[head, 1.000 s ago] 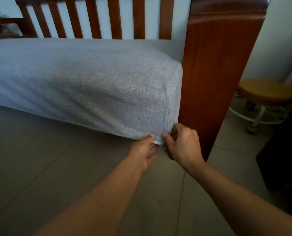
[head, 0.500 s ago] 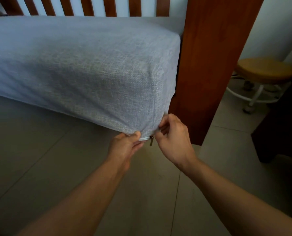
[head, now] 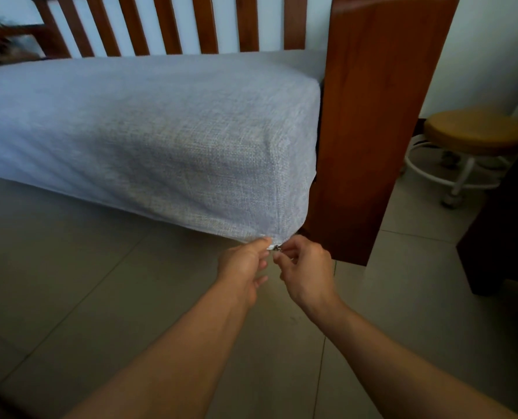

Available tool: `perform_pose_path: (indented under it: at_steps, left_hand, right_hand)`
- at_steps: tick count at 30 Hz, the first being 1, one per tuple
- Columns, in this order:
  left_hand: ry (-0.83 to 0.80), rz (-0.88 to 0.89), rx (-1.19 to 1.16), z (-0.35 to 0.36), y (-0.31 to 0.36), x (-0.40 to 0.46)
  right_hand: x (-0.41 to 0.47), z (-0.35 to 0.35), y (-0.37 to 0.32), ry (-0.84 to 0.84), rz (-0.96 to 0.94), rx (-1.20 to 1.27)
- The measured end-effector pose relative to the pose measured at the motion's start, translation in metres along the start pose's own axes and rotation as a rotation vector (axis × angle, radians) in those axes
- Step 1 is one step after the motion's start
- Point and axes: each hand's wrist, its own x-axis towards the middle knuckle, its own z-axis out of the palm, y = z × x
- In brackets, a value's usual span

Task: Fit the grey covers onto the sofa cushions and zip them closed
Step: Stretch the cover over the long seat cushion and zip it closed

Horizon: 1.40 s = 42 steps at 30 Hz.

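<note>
Fingers [head: 262, 246] of two hands, one cover [head: 161, 140]

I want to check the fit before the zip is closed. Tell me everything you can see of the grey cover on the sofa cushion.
The grey cover is a coarse woven, light grey fabric stretched smoothly over a long, thick cushion lying flat on the wooden sofa frame. A seam runs down its near right corner. At that bottom corner the left hand pinches the hem while the right hand pinches a small metal zip pull.

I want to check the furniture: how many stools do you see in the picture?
1. The round wooden-topped stool stands on the tiled floor at the right, beyond the sofa's wooden side panel. Others may be hidden behind that panel.
</note>
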Motion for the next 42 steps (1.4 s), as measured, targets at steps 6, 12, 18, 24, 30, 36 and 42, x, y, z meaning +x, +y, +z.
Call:
perform_pose_path:
  at_steps: [6,12,18,24,30,36,42]
  left_hand:
    - [0.141,-0.040,0.122,0.007,0.014,0.000]
    - [0.169,-0.006,0.204,0.008,0.016,-0.008]
    - [0.122,0.004,0.212,0.004,0.015,-0.010]
    - [0.078,-0.005,0.236,-0.003,0.014,-0.005]
    - [0.021,-0.044,0.237,-0.004,0.016,0.000]
    - [-0.032,-0.091,0.239,-0.012,0.017,0.005]
    - [-0.081,-0.119,0.234,-0.015,0.017,0.009]
  right_hand:
    - [0.000,0.008,0.007,0.041,0.016,-0.097]
    - [0.009,0.003,0.015,0.113,0.043,-0.209]
    - [0.027,0.003,0.018,0.177,0.072,-0.188]
    - [0.051,0.002,0.024,0.217,0.085,-0.174]
    - [0.075,0.001,0.029,0.240,0.191,-0.177]
    - [0.113,-0.009,0.028,0.274,0.324,-0.154]
    - [0.131,-0.007,0.033,0.303,0.335,-0.188]
